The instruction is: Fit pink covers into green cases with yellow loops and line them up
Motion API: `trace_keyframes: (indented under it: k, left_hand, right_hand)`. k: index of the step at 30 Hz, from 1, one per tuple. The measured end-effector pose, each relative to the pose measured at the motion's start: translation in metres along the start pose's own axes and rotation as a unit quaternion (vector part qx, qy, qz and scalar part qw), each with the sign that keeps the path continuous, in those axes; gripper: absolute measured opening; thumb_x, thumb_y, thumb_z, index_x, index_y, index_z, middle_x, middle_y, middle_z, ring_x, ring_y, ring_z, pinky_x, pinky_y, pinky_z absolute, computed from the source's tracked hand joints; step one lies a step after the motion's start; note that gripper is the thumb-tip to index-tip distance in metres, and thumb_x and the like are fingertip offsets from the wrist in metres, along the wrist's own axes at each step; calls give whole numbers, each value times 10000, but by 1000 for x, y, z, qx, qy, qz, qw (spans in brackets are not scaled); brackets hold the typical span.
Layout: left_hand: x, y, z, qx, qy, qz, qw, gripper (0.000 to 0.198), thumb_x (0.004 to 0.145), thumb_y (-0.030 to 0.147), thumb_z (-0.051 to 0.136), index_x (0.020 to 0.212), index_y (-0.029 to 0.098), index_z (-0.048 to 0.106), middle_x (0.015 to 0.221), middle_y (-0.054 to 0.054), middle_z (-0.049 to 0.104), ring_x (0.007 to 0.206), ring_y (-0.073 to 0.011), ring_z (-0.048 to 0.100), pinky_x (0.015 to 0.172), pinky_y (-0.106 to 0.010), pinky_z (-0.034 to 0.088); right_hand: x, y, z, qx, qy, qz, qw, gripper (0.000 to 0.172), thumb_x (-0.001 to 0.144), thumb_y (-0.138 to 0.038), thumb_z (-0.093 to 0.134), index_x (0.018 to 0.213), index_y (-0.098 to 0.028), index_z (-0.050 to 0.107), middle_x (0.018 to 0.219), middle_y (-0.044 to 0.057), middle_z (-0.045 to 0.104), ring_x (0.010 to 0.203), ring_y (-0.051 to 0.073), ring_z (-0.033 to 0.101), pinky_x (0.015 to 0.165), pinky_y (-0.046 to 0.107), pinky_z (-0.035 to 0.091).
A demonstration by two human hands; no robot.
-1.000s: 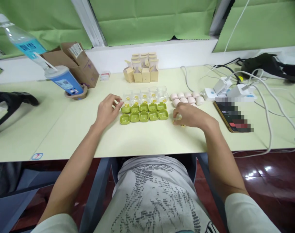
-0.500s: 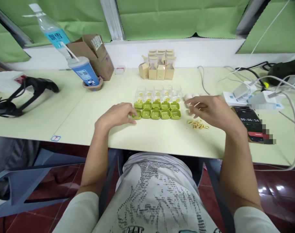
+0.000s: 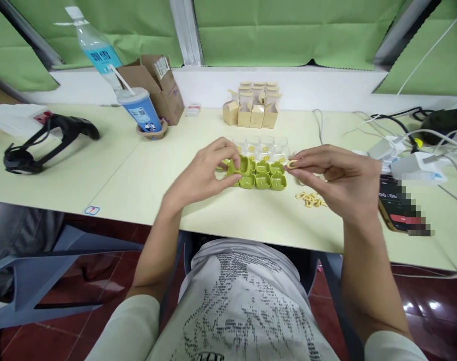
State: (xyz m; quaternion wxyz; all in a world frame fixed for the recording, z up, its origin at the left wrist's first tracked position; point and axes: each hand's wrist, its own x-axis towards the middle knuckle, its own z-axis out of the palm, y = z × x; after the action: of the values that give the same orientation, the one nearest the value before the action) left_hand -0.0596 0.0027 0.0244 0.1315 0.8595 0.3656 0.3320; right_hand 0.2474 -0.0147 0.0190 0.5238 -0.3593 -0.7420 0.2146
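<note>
My left hand (image 3: 204,173) is lifted off the table with a small green tray (image 3: 240,167) pinched in its fingers. My right hand (image 3: 335,178) pinches a small tan ring-shaped piece (image 3: 290,163) just right of that tray. Under both hands lie rows of green trays (image 3: 264,179), and behind them a row of clear cups with yellow marks (image 3: 262,146). A heap of little yellow rings (image 3: 311,199) lies on the table below my right hand.
Small tan boxes (image 3: 253,106) stand at the back. A blue drink cup (image 3: 142,111), a water bottle (image 3: 96,47) and a brown carton (image 3: 161,87) are at the left, a black handheld device (image 3: 44,140) beyond. A phone (image 3: 401,208), chargers and cables are at the right.
My left hand has picked a green tray off the row and raised it. My right hand has lifted with a small tan piece and come toward the tray. The view shifted left.
</note>
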Motion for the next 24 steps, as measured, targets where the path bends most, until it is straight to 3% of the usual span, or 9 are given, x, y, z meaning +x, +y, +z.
trace_keyframes:
  k: [4, 9, 15, 20, 24]
  left_hand:
    - [10, 6, 29, -18, 37, 67, 997, 323, 987, 262, 762, 1269, 253, 606, 1265, -76, 728, 1146, -243, 734, 919, -385, 667]
    - [10, 9, 35, -64, 54, 112, 990, 537, 970, 233, 805, 1434, 293, 542, 1358, -77, 732, 1204, -233, 757, 913, -354, 688]
    - [8, 15, 35, -76, 71, 115, 988, 496, 982, 289, 826, 1414, 296, 583, 1330, -79, 752, 1199, -244, 781, 941, -388, 719]
    - [7, 17, 32, -136, 72, 90, 984, 454, 973, 379, 870, 1346, 306, 622, 1344, -77, 756, 1232, -253, 799, 971, -389, 725]
    - [7, 16, 30, -150, 71, 104, 981, 501, 941, 325, 911, 1342, 296, 611, 1289, -66, 784, 1204, -243, 813, 952, -366, 716]
  right_hand:
    - [-2, -9, 16, -53, -14, -63, 997, 114, 984, -296, 846, 1008, -395, 897, 1115, 28, 873, 1009, 303, 833, 874, 533, 721]
    - [-2, -1, 32, -91, -38, -180, 979, 205, 1028, -162, 758, 989, -329, 869, 1062, 26, 885, 948, 237, 832, 849, 448, 691]
    - [-4, 7, 44, -250, -4, -271, 930, 247, 979, -88, 794, 889, -317, 820, 1001, -10, 895, 809, 217, 672, 652, 402, 538]
    - [-8, 7, 46, -291, 19, -302, 908, 258, 1003, -87, 762, 930, -328, 819, 1014, -15, 886, 788, 204, 654, 631, 399, 513]
    - [-10, 1, 46, -331, 6, -333, 883, 256, 1020, -67, 718, 980, -302, 811, 1035, 17, 877, 817, 215, 647, 617, 396, 494]
